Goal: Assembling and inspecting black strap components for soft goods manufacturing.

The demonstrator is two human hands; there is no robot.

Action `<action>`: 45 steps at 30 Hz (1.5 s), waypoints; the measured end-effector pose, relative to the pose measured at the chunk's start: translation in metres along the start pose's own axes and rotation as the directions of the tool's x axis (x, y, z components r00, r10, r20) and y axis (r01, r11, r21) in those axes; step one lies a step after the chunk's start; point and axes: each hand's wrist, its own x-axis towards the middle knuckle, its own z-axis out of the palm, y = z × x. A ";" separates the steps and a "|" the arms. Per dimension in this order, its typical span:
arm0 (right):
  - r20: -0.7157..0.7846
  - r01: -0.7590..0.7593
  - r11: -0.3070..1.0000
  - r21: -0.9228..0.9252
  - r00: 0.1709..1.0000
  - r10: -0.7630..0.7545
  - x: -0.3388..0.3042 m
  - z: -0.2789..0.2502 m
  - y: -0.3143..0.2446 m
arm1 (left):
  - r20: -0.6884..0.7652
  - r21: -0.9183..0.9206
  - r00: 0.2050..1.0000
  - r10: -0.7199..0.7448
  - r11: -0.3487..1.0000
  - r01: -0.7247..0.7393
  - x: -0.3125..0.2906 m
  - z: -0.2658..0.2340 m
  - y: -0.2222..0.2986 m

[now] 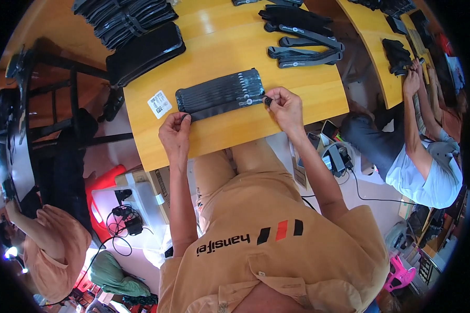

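Note:
Flat on the yellow table (230,135) lies a row of overlapping black straps (214,94), with pale marks at their right ends. My left hand (175,134) pinches the left end of the nearest black strap between thumb and fingers. At its other end, my right hand (287,110) is closed on a small dark piece that looks like the strap's tip. The strap lies lengthwise between my two hands, along the front of the row. Just left of the row is a white printed label (159,104).
Stacked black straps (128,23) and a black bundle (145,53) sit at the far left. Looped grey-black straps (305,55) lie at the far right. Co-workers sit on both sides, one in a white shirt (423,169). Cables and a black adapter (338,156) are below the table's right edge.

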 end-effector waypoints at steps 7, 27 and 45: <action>-0.033 -0.050 0.995 -0.086 0.998 0.047 0.002 0.001 -0.003 | -0.046 0.060 0.999 -0.005 0.998 0.007 0.000 0.003 0.000; -0.082 -0.022 0.977 -0.211 0.997 0.005 0.002 0.008 -0.005 | -0.092 0.096 0.995 0.033 0.995 -0.024 0.002 0.005 -0.003; -0.109 0.011 0.968 -0.252 0.993 -0.040 0.002 0.009 -0.007 | -0.092 0.105 0.996 0.014 0.994 -0.004 -0.001 0.006 0.004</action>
